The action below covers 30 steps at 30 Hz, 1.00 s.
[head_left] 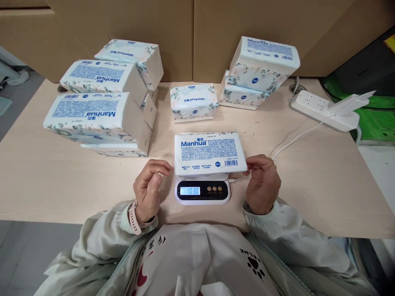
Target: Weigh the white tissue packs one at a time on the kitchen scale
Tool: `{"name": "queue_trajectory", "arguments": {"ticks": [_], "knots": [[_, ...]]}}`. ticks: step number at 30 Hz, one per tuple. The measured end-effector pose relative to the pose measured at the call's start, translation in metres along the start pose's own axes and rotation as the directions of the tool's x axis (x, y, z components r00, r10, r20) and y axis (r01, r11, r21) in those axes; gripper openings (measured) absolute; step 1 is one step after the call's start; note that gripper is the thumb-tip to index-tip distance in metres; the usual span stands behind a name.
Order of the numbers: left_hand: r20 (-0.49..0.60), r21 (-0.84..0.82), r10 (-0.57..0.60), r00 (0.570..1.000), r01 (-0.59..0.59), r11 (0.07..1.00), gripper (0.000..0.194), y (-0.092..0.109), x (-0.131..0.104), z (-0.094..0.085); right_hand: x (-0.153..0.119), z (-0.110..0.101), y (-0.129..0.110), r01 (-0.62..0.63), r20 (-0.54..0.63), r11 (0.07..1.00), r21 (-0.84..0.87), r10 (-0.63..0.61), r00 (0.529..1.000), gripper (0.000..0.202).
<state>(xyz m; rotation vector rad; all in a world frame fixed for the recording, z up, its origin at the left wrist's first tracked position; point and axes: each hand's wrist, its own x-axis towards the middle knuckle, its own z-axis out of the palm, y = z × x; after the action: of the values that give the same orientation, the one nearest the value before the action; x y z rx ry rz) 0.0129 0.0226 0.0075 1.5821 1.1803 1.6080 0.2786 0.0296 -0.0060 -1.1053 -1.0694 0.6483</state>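
Note:
A white and blue tissue pack (210, 153) lies on a small white scale (203, 190), whose lit display reads about 103.0. My left hand (152, 187) is just left of the pack, fingers curled but apart, holding nothing. At the pack's lower right corner is my right hand (262, 181), its fingers bent, the tips beside or touching the corner; it does not grip the pack. The scale's plate is mostly hidden under the pack.
Stacked tissue packs (89, 113) stand at the left, two more (262, 68) at the back right. A single pack (194, 102) sits behind the scale. A power strip (324, 109) with a white cable lies at the right. Cardboard (247, 24) borders the table's back.

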Motion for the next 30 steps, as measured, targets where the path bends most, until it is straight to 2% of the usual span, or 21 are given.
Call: {"name": "queue_trajectory", "arguments": {"ticks": [7,11,16,25,30], "knots": [[-0.019,-0.006,0.018,1.000,-0.018,1.000,0.026,0.0017,0.0011,0.0015,0.0000,0.0005,-0.0027,-0.051,-0.008,0.996,-0.068,0.051,0.999,0.045],[-0.001,0.005,0.003,1.000,-0.003,1.000,0.025,0.0001,0.0001,0.0004,-0.0016,-0.0002,-0.0012,-0.026,0.015,0.996,-0.085,0.028,1.000,0.037],[0.011,0.010,0.021,1.000,-0.021,1.000,0.023,-0.0015,-0.0011,0.0001,-0.0029,-0.0014,-0.0009,-0.013,0.032,0.991,-0.135,0.018,0.999,0.038],[0.021,-0.031,0.014,1.000,-0.013,0.999,0.022,-0.0033,-0.0004,0.0003,-0.0002,0.0008,-0.0035,-0.051,0.021,0.998,-0.037,0.052,0.998,0.038],[0.023,-0.042,0.011,1.000,-0.010,0.999,0.022,-0.0031,-0.0001,-0.0001,0.0008,0.0006,-0.0027,-0.085,0.002,0.996,-0.030,0.085,0.996,0.046]]}}
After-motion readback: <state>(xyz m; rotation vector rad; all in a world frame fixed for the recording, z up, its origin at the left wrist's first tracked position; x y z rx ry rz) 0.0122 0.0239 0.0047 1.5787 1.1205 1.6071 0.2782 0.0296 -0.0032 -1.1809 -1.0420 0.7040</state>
